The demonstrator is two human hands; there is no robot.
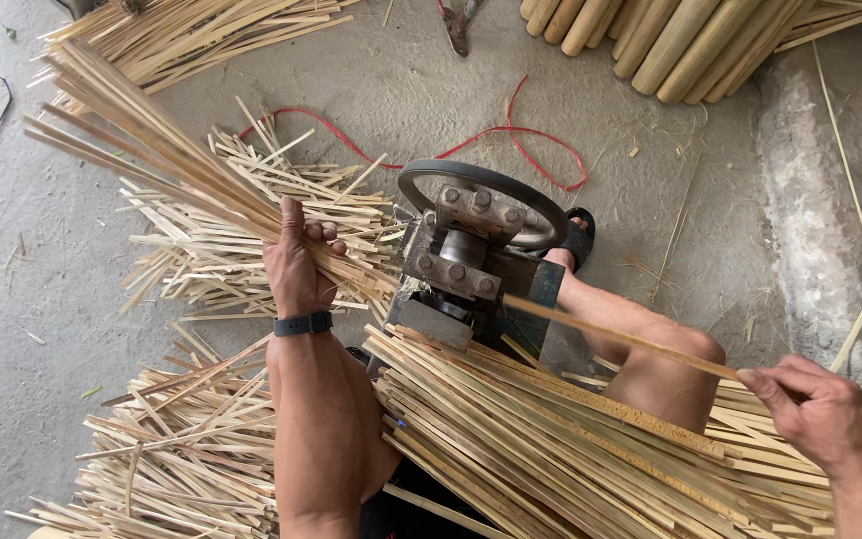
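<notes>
Head view shows the right hand [820, 414] pinching one bamboo strip [631, 339], best kept level into the splitting machine [471, 265], while the left hand [299, 265] clenches a strip bundle [152, 150].

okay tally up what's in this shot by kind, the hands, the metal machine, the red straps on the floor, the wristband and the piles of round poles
Hands: 2, the left hand gripping a bundle of bamboo strips, the right hand pinching a single strip
Metal machine: 1
Red straps: 1 tangle, number unclear
Wristband: 1
Pile of round poles: 1
Total: 6

Pale bamboo strip [621, 336] — slanted, one end in metal splitter [466, 262]
</notes>
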